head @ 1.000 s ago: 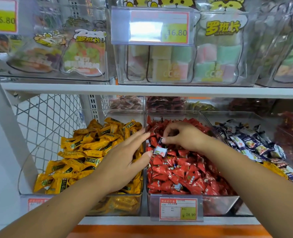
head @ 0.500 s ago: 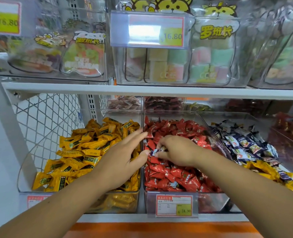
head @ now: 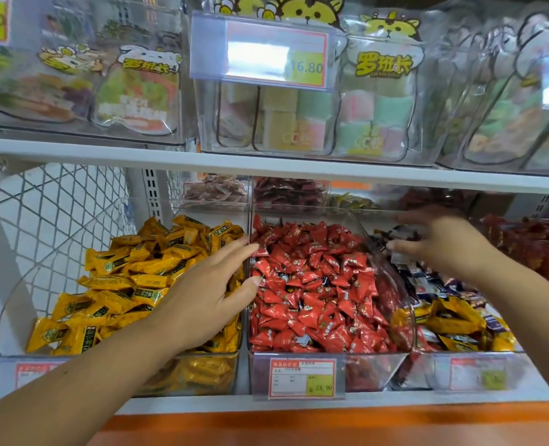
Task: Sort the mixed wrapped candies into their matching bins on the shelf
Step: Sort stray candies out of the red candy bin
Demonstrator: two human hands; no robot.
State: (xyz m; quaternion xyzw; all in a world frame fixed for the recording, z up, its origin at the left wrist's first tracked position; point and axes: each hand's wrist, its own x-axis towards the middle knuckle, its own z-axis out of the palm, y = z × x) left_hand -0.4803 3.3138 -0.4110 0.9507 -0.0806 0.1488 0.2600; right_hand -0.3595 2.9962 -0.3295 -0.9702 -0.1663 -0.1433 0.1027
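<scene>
Three clear bins stand side by side on the lower shelf. Yellow wrapped candies (head: 137,275) fill the left one, red candies (head: 318,284) the middle one, and dark blue and white candies (head: 427,284) the right one. Some stray yellow candies (head: 453,320) lie at the front of the right bin. A blue and white stray (head: 303,341) sits among the red ones. My left hand (head: 202,300) rests flat over the yellow candies, fingertips at the divider beside the red bin. My right hand (head: 440,243) hovers blurred over the back of the right bin, fingers spread, holding nothing I can see.
An upper shelf board (head: 266,165) hangs just above the bins, carrying clear boxes of bagged sweets and a price tag (head: 266,53). More small bins stand behind. A wire mesh panel (head: 57,220) closes the left side. Another bin of red packets (head: 530,246) stands far right.
My right hand has carried a blue and white candy from the red bin across to the right bin, and its fingers have spread. My left hand has stayed in place.
</scene>
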